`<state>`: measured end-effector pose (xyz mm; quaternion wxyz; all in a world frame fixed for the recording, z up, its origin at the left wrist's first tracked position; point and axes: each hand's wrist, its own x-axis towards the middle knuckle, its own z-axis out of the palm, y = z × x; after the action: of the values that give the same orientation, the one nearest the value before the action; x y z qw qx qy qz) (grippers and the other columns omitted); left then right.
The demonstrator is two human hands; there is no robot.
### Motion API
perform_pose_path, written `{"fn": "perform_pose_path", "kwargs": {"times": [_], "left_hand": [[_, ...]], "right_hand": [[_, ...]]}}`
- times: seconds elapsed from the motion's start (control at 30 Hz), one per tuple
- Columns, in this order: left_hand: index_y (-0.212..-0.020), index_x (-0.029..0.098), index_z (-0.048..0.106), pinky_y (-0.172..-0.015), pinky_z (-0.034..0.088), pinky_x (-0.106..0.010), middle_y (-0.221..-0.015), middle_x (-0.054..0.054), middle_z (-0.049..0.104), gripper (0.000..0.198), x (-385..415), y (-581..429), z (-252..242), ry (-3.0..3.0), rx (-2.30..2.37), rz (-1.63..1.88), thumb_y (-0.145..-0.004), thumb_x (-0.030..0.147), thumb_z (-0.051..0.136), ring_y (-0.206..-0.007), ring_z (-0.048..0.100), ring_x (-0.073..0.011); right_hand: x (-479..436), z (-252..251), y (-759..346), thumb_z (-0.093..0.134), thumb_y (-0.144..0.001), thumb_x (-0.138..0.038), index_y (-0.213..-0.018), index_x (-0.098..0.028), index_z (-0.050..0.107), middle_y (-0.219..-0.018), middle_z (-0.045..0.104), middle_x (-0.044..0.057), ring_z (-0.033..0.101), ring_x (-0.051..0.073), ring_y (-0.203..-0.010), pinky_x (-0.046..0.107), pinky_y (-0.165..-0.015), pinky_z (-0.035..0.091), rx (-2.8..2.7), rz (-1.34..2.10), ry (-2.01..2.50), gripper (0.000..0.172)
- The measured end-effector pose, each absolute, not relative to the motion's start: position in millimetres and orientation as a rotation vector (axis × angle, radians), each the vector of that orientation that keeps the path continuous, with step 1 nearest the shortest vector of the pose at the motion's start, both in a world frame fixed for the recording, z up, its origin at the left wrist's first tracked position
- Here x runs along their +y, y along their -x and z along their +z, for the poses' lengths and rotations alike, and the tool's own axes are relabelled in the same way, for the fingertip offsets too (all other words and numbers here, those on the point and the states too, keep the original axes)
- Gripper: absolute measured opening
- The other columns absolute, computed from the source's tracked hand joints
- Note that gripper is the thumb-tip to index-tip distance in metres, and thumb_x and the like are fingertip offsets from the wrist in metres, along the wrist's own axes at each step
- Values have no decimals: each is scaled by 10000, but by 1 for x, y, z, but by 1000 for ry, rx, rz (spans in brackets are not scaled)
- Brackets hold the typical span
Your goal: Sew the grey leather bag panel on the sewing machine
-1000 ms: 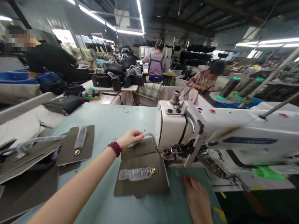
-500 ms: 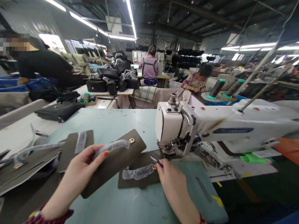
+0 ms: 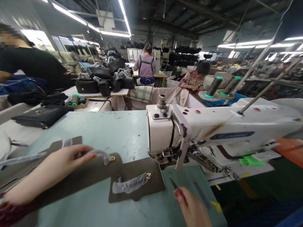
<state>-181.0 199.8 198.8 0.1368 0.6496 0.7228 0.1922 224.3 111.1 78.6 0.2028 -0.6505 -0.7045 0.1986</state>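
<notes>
The left hand [image 3: 56, 164] is closing around an olive leather panel [image 3: 78, 179], lifting it off the pale green surface [image 3: 118, 132] toward the stack at left. The right hand [image 3: 191, 209] is pinching small thread snips [image 3: 176, 188], points forward. A second panel [image 3: 139, 183] is lying flat beside the sewing machine [image 3: 213, 132]. Two thread cones are standing behind.

Left hand [image 3: 55, 165] grips an olive flap [image 3: 82, 176]; right hand [image 3: 193, 209] holds snips [image 3: 177, 188] beside the sewing machine [image 3: 213, 132]
</notes>
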Motion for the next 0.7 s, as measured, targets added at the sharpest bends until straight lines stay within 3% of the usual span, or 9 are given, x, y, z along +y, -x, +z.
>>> {"fn": "perform_pose_path", "kwargs": {"times": [0.1,0.2,0.27,0.3,0.37,0.47,0.57,0.63,0.7], "left_hand": [[-1194,172,579,-872,473,-321,-1126,-39,629,429,235,144,222,-2069,2065,809,-879,461,537,-928,615,-185],[-1238,140,505,-984,436,-338,-1336,-107,453,423,223,101,219,-2255,1803,1214,-874,340,588,-1163,496,-210],[-970,176,597,-874,493,-270,-1066,-61,595,118,185,77,190,-2326,1523,1129,-910,241,518,-1003,578,-164],[-839,196,590,-764,514,-214,-904,-29,630,148,160,68,168,-2350,1385,959,-925,198,470,-864,613,-132],[-912,227,609,-752,535,-190,-938,-32,673,166,114,53,116,-2407,1256,707,-918,173,451,-862,650,-138],[-1404,191,366,-985,480,-427,-1423,-178,436,548,84,39,50,-2516,1625,763,-886,290,513,-1289,444,-339],[-1499,183,109,-1039,331,-626,-1557,-215,78,730,111,30,32,-2491,1817,711,-889,300,492,-1407,156,-422],[-1487,214,171,-1062,258,-653,-1563,-191,73,706,143,27,49,-2588,1753,743,-884,329,518,-1415,101,-424],[-1425,239,344,-1062,263,-637,-1496,-157,307,602,168,26,80,-2757,1566,639,-877,397,539,-1372,247,-401]], "right_hand": [[113,54,-254,365,-950,-322,-940,-192,665,-846,735,82,715,251,-748,316,-608,547,-1927,467,1973,327],[126,48,-253,424,-914,-300,-1096,-136,654,-1077,684,159,661,328,-966,432,-776,539,-1983,223,1923,336],[133,53,-241,415,-920,-284,-1144,-124,640,-1164,647,166,618,320,-1064,440,-869,511,-1988,239,1773,356],[135,57,-234,393,-936,-277,-1140,-129,643,-1157,655,154,623,292,-1065,408,-884,510,-1969,335,1702,355],[138,67,-219,350,-971,-275,-1099,-153,662,-1083,694,120,656,226,-1002,313,-856,518,-1897,578,1568,358],[142,82,-196,358,-989,-320,-1057,-172,676,-1002,718,101,675,196,-926,248,-797,504,-1783,789,1434,357],[147,91,-175,394,-981,-372,-977,-161,682,-891,720,97,671,203,-801,240,-688,471,-1750,834,1430,356],[149,94,-165,413,-973,-394,-902,-157,677,-793,701,79,640,192,-697,233,-610,424,-1725,847,1455,362],[149,95,-159,411,-974,-393,-849,-154,665,-730,670,57,599,171,-646,221,-578,387,-1656,901,1428,371]]}}
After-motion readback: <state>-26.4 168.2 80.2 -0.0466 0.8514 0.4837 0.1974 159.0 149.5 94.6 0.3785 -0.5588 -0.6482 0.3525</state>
